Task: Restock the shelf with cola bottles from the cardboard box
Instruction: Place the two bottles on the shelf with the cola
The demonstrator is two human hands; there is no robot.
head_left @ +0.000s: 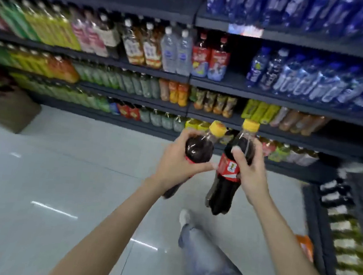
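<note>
I hold two cola bottles with yellow caps and red labels in front of me, above the floor. My left hand [179,159] grips the left cola bottle [199,148] around its middle, tilted with the cap to the upper right. My right hand [251,172] grips the right cola bottle [229,161] at its label, nearly upright. The two bottles almost touch near their labels. The dark shelf [235,88] of drinks stands ahead, and two red-labelled cola bottles [210,56] stand on it beside an open gap to their right. A cardboard box [11,109] sits on the floor at far left.
Rows of green, yellow, orange and blue drink bottles fill the shelves. A second shelf unit [343,228] runs along the right side. My leg and shoe [185,216] stand on the pale tiled floor [63,171]. An orange object [305,246] lies low at right.
</note>
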